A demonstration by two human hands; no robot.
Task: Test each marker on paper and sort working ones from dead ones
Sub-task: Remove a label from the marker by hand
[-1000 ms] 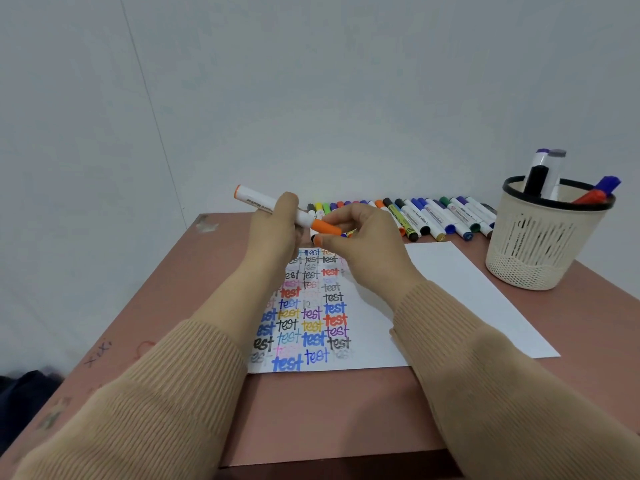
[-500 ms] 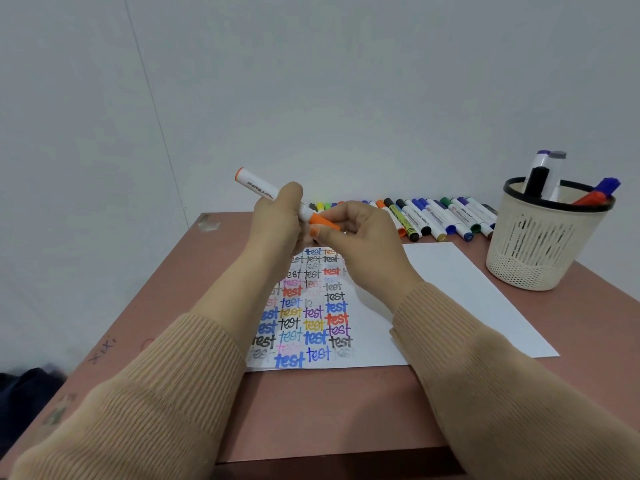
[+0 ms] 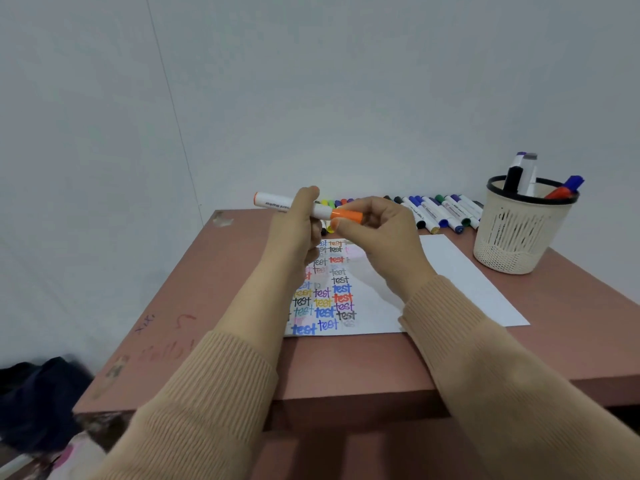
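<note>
My left hand (image 3: 294, 233) grips the white barrel of an orange marker (image 3: 277, 202), held level above the paper. My right hand (image 3: 377, 237) pinches the marker's orange cap (image 3: 348, 215), which sits on the barrel's right end. Below lies a white sheet of paper (image 3: 450, 278) with the word "test" written many times in several colours on its left half. A row of several capped markers (image 3: 440, 209) lies along the table's far edge. A cream mesh cup (image 3: 516, 233) at the right holds several markers.
The brown table (image 3: 214, 306) has scribbles near its left edge. A white wall rises right behind the table. A dark bag (image 3: 38, 396) lies on the floor at the lower left.
Both hands have lifted the orange marker a little higher and levelled it. The right hand's fingers have closed more fully around the cap.
</note>
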